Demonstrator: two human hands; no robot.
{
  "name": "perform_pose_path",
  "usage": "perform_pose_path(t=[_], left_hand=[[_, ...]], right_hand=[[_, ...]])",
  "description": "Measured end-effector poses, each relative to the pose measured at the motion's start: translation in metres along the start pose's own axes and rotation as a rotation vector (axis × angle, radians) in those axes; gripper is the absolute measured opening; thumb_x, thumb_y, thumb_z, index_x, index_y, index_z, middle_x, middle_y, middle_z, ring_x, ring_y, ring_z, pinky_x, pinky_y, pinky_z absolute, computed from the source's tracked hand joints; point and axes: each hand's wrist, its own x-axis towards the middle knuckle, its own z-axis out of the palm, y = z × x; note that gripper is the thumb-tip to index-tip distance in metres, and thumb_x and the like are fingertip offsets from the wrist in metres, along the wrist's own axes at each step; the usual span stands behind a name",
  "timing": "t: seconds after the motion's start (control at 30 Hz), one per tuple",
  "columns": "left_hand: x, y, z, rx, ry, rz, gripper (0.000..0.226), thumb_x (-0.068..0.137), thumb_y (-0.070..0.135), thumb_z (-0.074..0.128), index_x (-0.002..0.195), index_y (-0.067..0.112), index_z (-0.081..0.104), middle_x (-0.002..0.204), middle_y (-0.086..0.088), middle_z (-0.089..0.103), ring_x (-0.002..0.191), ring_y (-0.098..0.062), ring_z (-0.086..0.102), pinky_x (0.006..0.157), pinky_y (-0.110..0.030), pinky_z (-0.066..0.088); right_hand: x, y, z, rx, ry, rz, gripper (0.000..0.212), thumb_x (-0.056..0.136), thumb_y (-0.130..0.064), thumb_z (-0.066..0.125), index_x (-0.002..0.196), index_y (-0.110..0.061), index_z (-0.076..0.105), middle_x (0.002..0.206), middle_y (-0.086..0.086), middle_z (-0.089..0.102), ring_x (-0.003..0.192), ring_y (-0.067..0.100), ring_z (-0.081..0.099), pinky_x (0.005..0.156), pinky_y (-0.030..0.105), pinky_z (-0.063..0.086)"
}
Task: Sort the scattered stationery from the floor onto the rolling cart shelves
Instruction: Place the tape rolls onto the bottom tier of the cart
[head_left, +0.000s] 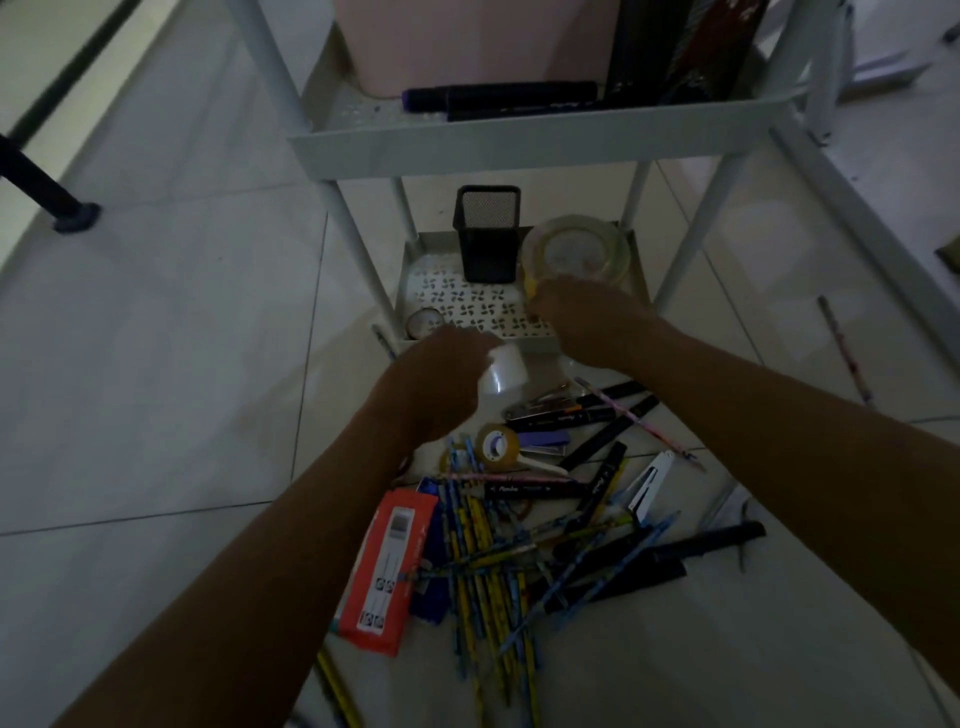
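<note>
My right hand (582, 319) grips a large clear tape roll (576, 252) and holds it over the right side of the cart's bottom shelf (467, 306). My left hand (441, 374) holds a white tape roll (504, 366) just in front of that shelf's front edge. A black mesh pen holder (487, 234) stands at the back of the bottom shelf and a small tape roll (423, 322) lies in its front left corner. On the floor below my arms lies a pile of pencils (493, 561), black markers (571, 415), a yellowish tape roll (498, 447) and an orange packet (387, 566).
The middle shelf (519, 140) carries dark markers (498, 98), a pink bin (467, 41) and dark books. White cart legs (358, 249) frame the bottom shelf. A white stapler (649, 486) and black knife-like items (696, 545) lie at the pile's right. A stray pencil (844, 348) lies far right.
</note>
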Motion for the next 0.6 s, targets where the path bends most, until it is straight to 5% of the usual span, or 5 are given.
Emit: perform_pose_path(t=[0.23, 0.4, 0.6], left_hand=[[0.021, -0.006, -0.019, -0.061, 0.455, -0.161, 0.028, 0.098, 0.013, 0.045, 0.124, 0.009, 0.055, 0.114, -0.012, 0.059, 0.104, -0.024, 0.049, 0.080, -0.029, 0.041], [0.038, -0.016, -0.011, 0.142, 0.397, -0.229, 0.034, 0.093, 0.007, 0.056, 0.128, 0.008, 0.058, 0.125, -0.015, 0.058, 0.116, -0.031, 0.049, 0.090, -0.038, 0.047], [0.044, -0.017, -0.004, 0.217, 0.317, -0.263, 0.034, 0.088, 0.002, 0.062, 0.122, 0.004, 0.064, 0.123, -0.018, 0.059, 0.119, -0.034, 0.049, 0.090, -0.040, 0.050]], right_hand=[[-0.003, 0.001, 0.010, 0.030, -0.182, 0.111, 0.050, 0.090, 0.001, 0.047, 0.138, -0.014, 0.046, 0.136, 0.014, 0.050, 0.121, 0.032, 0.052, 0.097, 0.042, 0.048], [0.000, 0.001, 0.017, 0.024, -0.189, 0.109, 0.051, 0.091, -0.002, 0.047, 0.141, -0.011, 0.040, 0.136, 0.013, 0.047, 0.121, 0.032, 0.049, 0.091, 0.043, 0.050], [0.025, 0.000, 0.005, 0.044, 0.183, 0.013, 0.052, 0.087, 0.004, 0.047, 0.138, 0.000, 0.039, 0.141, 0.018, 0.039, 0.130, 0.034, 0.037, 0.108, 0.043, 0.037]])
